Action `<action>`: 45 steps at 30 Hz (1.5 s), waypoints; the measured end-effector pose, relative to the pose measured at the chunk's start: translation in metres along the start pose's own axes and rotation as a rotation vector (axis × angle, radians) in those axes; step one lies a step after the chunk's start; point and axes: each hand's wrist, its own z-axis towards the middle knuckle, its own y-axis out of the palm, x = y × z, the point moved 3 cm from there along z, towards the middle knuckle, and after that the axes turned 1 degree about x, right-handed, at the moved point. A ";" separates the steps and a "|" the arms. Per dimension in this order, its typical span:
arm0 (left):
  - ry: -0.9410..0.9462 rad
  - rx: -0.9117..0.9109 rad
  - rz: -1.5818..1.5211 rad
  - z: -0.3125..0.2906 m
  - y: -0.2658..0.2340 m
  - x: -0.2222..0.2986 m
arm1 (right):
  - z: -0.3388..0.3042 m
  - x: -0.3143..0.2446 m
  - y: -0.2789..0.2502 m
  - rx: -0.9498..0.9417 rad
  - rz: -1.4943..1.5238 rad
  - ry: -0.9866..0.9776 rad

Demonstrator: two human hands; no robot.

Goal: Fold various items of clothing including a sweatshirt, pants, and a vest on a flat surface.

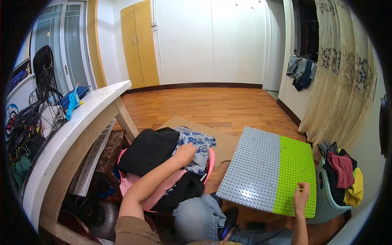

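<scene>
My left hand point(185, 154) is closed, with its curled fingers against a light grey-blue garment with a dark blue print point(198, 141). That garment lies in a pink basket point(211, 160) among folded black cloth point(149, 150), pink cloth point(168, 188) and a black garment with small light marks point(185, 192). My left forearm crosses over the basket. Over the green strip of a studded grey-and-green board point(257, 163), my right hand point(301, 197) has loosely bent fingers with a gap to the thumb. Nothing shows in it.
A teal basket point(324, 204) of clothes stands beside the board at the right, near a long curtain point(337, 73). Flattened cardboard point(224, 145) lies beyond the pink basket. At left, a white table point(87, 104) holds cables and a blue tool point(73, 104). My bent knee is between basket and board.
</scene>
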 end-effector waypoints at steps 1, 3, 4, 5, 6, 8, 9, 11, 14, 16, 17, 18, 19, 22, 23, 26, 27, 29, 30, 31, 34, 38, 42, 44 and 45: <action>-0.021 0.126 -0.039 0.011 -0.018 0.004 | 0.001 -0.015 0.007 -0.090 0.024 -0.041; 0.043 0.472 -0.232 0.030 -0.082 0.015 | 0.008 -0.047 0.016 -0.121 0.088 -0.071; 0.065 0.599 -0.281 0.042 -0.114 0.022 | 0.011 -0.064 0.020 -0.170 0.155 -0.100; 0.102 0.681 -0.363 0.056 -0.147 0.033 | 0.015 -0.082 0.025 -0.185 0.190 -0.134; 0.136 0.760 -0.445 0.067 -0.182 0.048 | 0.021 -0.104 0.031 -0.203 0.226 -0.167; 0.143 0.886 -0.578 0.085 -0.239 0.087 | 0.033 -0.167 0.037 -0.247 0.358 -0.228; 0.197 0.933 -0.622 0.092 -0.268 0.106 | 0.041 -0.197 0.039 -0.227 0.392 -0.311; 0.316 1.052 -0.670 0.099 -0.317 0.144 | 0.063 -0.267 0.025 0.027 0.384 -0.605; 0.420 1.248 -0.587 0.103 -0.371 0.214 | 0.090 -0.288 -0.006 0.160 -0.297 -0.942; 0.433 1.286 -0.536 0.101 -0.386 0.236 | 0.152 -0.327 -0.026 0.099 0.122 -0.802; 0.382 1.264 -0.517 0.099 -0.393 0.238 | 0.150 -0.321 -0.042 0.066 0.324 -0.730; 0.334 1.241 -0.499 0.097 -0.397 0.240 | 0.157 -0.318 -0.059 0.035 0.522 -0.653; 0.360 1.238 -0.531 0.094 -0.401 0.249 | 0.165 -0.312 -0.083 0.019 0.703 -0.568; 0.308 1.165 -0.401 0.089 -0.403 0.257 | 0.165 -0.318 -0.122 -0.021 1.076 -0.409; 0.312 1.176 -0.410 0.089 -0.400 0.258 | 0.161 -0.313 -0.136 -0.086 1.184 -0.297; 0.354 1.124 -0.346 0.087 -0.391 0.275 | 0.137 -0.325 -0.156 -0.084 0.885 -0.233; 0.362 1.130 -0.355 0.086 -0.390 0.278 | 0.130 -0.333 -0.153 -0.038 0.500 -0.261; 0.418 1.086 -0.420 0.085 -0.388 0.282 | 0.130 -0.330 -0.149 -0.052 0.431 -0.281; 0.427 1.155 -0.386 0.082 -0.389 0.277 | 0.144 -0.313 -0.138 -0.255 0.289 -0.239; 0.430 1.154 -0.389 0.084 -0.389 0.271 | 0.156 -0.295 -0.130 -0.460 0.149 -0.191; 0.398 1.107 -0.478 0.085 -0.396 0.245 | 0.168 -0.263 -0.154 -0.520 0.143 -0.205; 0.596 0.698 -0.856 0.088 -0.394 0.211 | 0.182 -0.269 -0.229 -0.274 0.314 -0.170; 0.683 0.524 -1.477 0.049 -0.389 0.205 | 0.159 -0.301 -0.251 -0.271 0.843 -0.408; 0.619 0.511 -1.451 0.055 -0.389 0.210 | 0.133 -0.324 -0.243 -0.220 1.081 -0.388; 0.547 0.501 -1.416 0.063 -0.387 0.211 | 0.158 -0.312 -0.238 -0.247 0.943 -0.272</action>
